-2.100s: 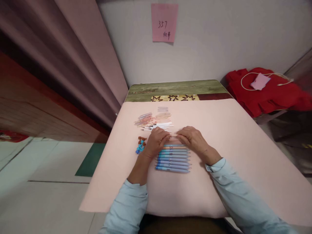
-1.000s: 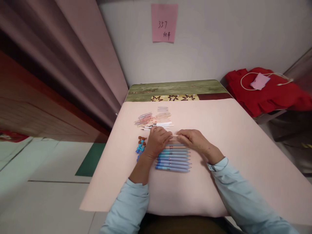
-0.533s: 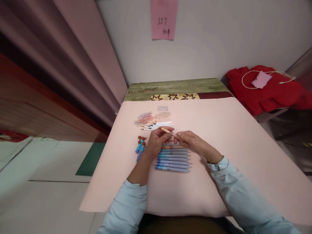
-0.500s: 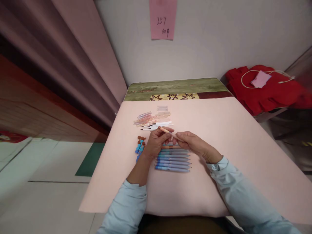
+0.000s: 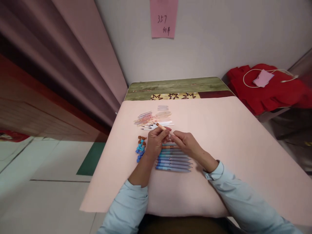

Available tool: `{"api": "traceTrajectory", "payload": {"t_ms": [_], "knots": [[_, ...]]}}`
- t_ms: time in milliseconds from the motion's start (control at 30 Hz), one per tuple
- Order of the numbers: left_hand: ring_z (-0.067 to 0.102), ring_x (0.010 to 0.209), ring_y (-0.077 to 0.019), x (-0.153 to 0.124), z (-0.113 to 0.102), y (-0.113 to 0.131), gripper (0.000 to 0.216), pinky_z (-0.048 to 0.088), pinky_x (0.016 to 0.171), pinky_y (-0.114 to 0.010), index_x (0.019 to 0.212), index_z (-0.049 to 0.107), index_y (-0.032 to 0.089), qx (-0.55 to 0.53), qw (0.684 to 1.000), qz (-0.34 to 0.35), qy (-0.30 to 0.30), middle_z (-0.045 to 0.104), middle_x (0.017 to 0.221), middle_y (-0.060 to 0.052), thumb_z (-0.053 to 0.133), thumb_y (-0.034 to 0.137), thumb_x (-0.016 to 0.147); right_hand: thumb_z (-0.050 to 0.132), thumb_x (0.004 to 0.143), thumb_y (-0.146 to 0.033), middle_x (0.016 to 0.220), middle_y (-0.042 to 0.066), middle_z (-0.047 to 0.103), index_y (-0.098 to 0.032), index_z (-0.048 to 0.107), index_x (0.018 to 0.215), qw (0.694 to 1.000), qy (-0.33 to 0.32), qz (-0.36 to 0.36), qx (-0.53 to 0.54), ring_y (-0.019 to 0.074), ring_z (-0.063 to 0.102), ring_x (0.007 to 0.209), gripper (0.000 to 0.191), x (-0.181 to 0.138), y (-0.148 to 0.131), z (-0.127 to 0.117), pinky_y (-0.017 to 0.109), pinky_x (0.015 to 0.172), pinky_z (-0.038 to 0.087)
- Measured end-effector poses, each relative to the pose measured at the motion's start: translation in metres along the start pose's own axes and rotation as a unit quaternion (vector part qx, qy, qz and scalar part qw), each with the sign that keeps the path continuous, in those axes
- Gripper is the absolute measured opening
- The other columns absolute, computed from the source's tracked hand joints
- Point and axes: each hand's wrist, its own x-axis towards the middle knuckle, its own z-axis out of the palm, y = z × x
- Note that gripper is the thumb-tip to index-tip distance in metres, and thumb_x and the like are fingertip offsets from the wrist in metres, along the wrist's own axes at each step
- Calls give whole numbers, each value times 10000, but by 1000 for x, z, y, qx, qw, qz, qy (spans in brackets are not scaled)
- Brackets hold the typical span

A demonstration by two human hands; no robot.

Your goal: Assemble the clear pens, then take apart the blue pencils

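Left hand [image 5: 155, 141] pinches pale orange pen [image 5: 162, 127], brown end up-left; right hand [image 5: 186, 141] holds its other end. Just below: row of pens [image 5: 173, 164], mostly blue, on pink-covered counter [image 5: 234, 152]. Small blue and brown pieces [image 5: 140, 149] heaped left of row. Beyond hands: white sticks [image 5: 167, 123], loose reddish-clear pile [image 5: 146, 120]. Pink note [image 5: 163, 19] on wall [image 5: 207, 39].

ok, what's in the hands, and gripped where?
A pale orange pen: left hand at its barrel, below the brown end; right hand toward the opposite end.
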Motion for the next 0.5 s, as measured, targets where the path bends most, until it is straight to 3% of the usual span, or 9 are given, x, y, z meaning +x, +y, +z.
{"api": "traceTrajectory", "payload": {"t_ms": [200, 333, 433, 500], "knots": [[455, 453, -55, 2, -4, -2, 257, 350, 457, -188, 841, 718, 135, 40, 999, -12, -13, 553, 534, 39, 813, 323, 694, 482, 986, -477, 893, 46, 733, -260, 741, 969, 982, 68, -25, -176, 185, 639, 812, 339, 0, 15, -11, 264, 703, 423], [476, 470, -69, 2, -7, -3, 287, 379, 474, -200, 887, 695, 137, 91, 996, 8, -23, 562, 564, 33, 784, 366, 738, 501, 978, -474, 860, 47, 727, -261, 746, 983, 974, 82, -39, -209, 182, 633, 799, 325, -2, 17, -15, 261, 684, 406], [622, 712, -138, 6, -13, 0, 479, 499, 634, -262, 1136, 629, 183, 172, 980, 103, 1, 678, 870, -40, 776, 416, 745, 468, 987, -476, 768, 17, 705, -245, 730, 925, 980, 51, -6, -191, 156, 603, 684, 355, -3, 17, -19, 248, 612, 372], [624, 1006, -210, 8, -18, 3, 597, 511, 841, -354, 1247, 573, 219, 289, 933, 210, 29, 648, 1177, -103, 788, 431, 731, 439, 994, -462, 767, 11, 705, -243, 718, 915, 979, 43, 10, -198, 156, 597, 676, 363, -3, 18, -23, 251, 607, 361]]}}
